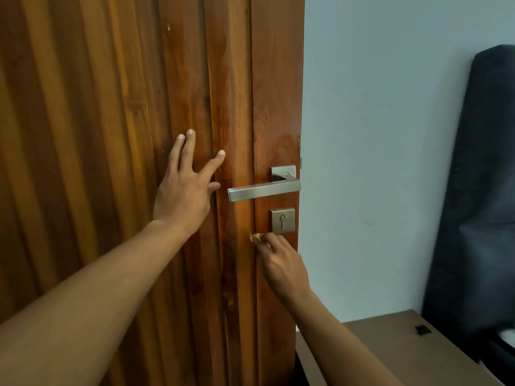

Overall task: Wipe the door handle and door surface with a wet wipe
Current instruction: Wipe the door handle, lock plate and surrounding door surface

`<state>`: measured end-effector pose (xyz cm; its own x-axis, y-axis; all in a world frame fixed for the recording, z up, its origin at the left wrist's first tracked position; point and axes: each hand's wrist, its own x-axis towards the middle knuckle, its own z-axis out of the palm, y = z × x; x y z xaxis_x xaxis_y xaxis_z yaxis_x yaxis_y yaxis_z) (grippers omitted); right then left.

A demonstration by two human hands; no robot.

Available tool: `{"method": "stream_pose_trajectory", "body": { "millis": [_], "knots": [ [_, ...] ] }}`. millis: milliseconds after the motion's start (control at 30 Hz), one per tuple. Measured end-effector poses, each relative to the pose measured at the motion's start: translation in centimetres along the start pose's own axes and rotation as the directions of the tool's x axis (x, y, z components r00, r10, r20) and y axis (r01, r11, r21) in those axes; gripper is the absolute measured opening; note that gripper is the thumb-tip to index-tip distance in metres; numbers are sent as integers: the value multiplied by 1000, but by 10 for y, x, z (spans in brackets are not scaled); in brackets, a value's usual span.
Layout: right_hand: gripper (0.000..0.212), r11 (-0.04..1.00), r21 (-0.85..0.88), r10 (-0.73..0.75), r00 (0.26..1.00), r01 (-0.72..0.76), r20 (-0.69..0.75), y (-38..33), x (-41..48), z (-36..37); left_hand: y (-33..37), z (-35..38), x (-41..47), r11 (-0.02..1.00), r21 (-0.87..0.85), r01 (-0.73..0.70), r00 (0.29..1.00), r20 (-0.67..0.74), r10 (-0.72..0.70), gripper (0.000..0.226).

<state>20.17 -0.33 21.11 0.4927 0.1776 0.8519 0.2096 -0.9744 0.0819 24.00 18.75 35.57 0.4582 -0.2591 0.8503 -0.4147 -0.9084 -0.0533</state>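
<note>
A brown wooden door (117,107) with vertical grooves fills the left and middle of the view. Its brushed metal lever handle (262,189) points left from a square plate, and a square keyhole plate (283,220) sits just below it. My left hand (186,188) lies flat on the door, fingers spread, left of the handle's tip. My right hand (281,263) is just under the keyhole plate, pressing a small wet wipe (255,237) against the door; only a corner of the wipe shows past my fingers. The wood around the handle looks damp and shiny.
A pale blue-grey wall (376,135) runs right of the door's edge. A dark upholstered chair back (482,190) stands at the far right. Below it, a brown cardboard box (390,346) sits close to the door's lower right.
</note>
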Motion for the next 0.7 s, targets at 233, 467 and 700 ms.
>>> {"method": "stream_pose_trajectory", "body": {
  "millis": [233,467,700],
  "knots": [
    [43,975,92,210,976,-205,-54,37,-14,-4,-2,2,1,1000,5,0,1000,-14,0,61],
    [21,881,250,445,882,-401,-155,31,-14,1,-1,1,0,1000,-21,-7,1000,-9,7,60],
    [32,964,187,178,981,-189,76,9,-45,20,0,0,-1,1000,-27,-3,1000,-8,3,60]
  ]
}}
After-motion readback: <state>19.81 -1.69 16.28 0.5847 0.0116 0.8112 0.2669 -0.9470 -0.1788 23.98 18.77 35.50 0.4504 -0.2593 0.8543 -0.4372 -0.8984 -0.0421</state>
